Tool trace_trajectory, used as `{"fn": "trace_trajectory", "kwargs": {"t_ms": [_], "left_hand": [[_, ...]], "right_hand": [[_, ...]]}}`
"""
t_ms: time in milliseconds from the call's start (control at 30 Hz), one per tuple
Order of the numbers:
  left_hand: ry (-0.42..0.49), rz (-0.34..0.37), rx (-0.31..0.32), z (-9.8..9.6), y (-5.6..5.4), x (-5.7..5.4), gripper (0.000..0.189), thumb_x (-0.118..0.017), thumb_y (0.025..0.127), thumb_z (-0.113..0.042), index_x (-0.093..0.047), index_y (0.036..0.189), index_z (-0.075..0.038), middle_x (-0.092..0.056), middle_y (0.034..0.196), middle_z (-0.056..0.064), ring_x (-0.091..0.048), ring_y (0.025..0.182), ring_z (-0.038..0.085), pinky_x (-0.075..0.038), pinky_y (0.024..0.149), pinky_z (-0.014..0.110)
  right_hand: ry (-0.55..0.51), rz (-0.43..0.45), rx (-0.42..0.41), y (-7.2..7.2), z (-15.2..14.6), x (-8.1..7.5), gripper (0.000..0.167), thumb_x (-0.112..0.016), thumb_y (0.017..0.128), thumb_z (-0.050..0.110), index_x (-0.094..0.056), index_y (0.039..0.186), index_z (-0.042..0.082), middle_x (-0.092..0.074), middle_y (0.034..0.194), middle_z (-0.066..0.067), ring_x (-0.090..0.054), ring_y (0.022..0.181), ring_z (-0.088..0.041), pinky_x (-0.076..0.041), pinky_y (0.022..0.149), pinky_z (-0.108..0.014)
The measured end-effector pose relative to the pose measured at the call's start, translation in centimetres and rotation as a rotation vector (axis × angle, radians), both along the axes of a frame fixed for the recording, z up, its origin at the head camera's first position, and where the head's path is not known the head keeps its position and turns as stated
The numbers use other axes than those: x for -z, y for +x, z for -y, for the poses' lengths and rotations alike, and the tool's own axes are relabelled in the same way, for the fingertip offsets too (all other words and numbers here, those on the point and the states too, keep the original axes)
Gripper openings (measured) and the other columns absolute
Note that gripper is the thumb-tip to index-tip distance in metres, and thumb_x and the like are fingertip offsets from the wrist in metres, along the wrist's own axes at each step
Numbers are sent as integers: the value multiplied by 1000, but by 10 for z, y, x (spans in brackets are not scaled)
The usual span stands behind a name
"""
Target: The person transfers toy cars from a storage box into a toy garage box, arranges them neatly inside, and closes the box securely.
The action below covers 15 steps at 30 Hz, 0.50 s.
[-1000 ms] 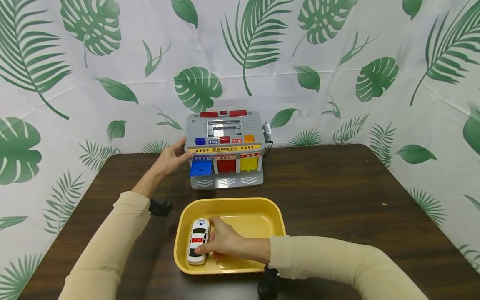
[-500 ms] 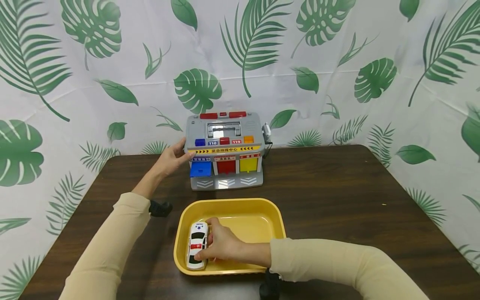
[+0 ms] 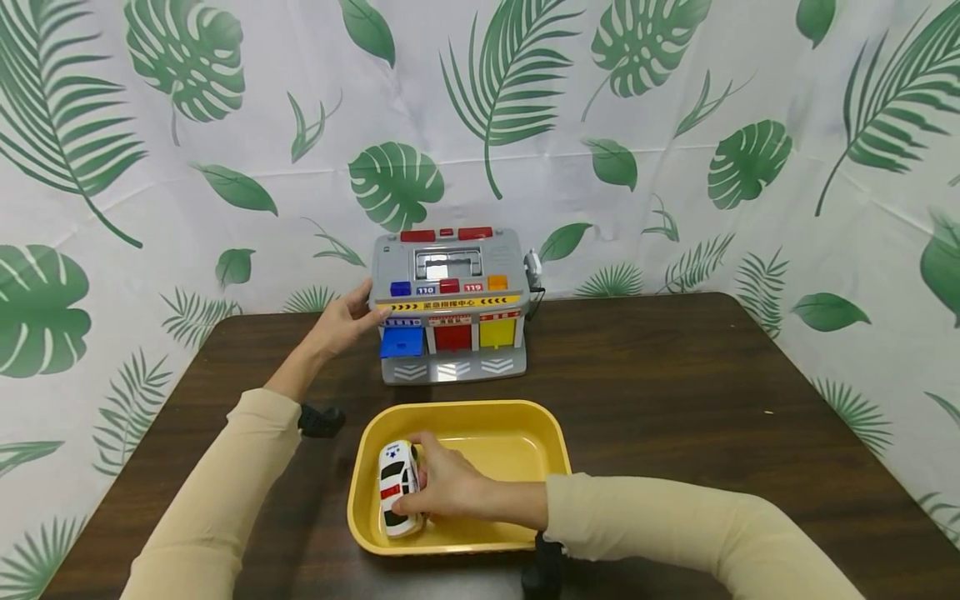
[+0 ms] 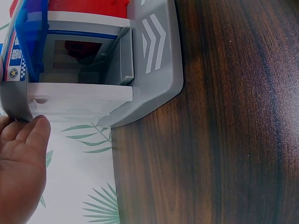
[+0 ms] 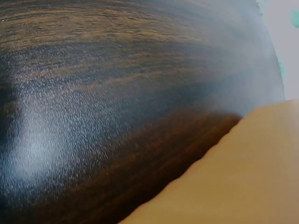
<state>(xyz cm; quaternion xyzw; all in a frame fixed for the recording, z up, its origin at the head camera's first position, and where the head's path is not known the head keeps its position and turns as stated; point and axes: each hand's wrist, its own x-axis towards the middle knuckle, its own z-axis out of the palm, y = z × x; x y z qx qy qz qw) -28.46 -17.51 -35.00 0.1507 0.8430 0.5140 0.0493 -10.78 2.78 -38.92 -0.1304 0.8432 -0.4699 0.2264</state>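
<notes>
In the head view, my right hand (image 3: 447, 483) pinches a white toy police car (image 3: 396, 477) with a red roof light. The car tilts inside the left end of a yellow tray (image 3: 557, 442); whether it touches the bottom is unclear. Behind the tray stands a grey toy emergency station (image 3: 510, 250) with three garage doors. My left hand (image 3: 341, 322) grips its left roof corner, thumb on the front edge. The blue door (image 3: 402, 342) is raised, and the left wrist view shows the hollow bay (image 4: 77, 60) under it. The red door (image 3: 453, 337) and yellow door (image 3: 497, 333) are down.
Both toys are on a dark wood-grain table (image 3: 660, 392). A leaf-print cloth (image 3: 525, 75) hangs along the back and sides. In the right wrist view, a yellow surface (image 5: 243, 177) fills the lower right corner.
The toy police car has turned and now tilts in my right hand, its front end shifted slightly. My left hand keeps its place on the toy station.
</notes>
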Motion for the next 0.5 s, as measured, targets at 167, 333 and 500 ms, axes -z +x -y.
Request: {"fn": "trace_trajectory", "kwargs": {"t_ms": [167, 333, 500], "left_hand": [[-17, 12, -4, -1, 3, -4, 82, -58, 93, -35, -6, 152, -11, -27, 153, 17, -37, 134, 35, -33, 108, 47], [-34, 39, -8, -7, 18, -22, 80, -56, 95, -26, -3, 150, -3, -21, 153, 22, -31, 136, 38, -29, 109, 48], [-55, 42, -14, -11, 26, -32, 78, -55, 96, -23, -4, 150, 0, -22, 152, 23, -32, 136, 39, -29, 110, 49]], "right_hand": [[-69, 96, 6, -3, -4, -3, 77, -79, 73, 8, -36, 137, 15, -56, 87, -6, -57, 71, -17, -53, 54, -26], [-141, 193, 6, -6, -9, -7, 77, -75, 78, 5, -34, 141, 17, -55, 94, -8, -58, 78, -19, -55, 56, -31], [-247, 272, -6, -8, -16, -11, 76, -70, 80, -3, -33, 144, 15, -50, 91, -13, -60, 70, -20, -56, 50, -36]]}}
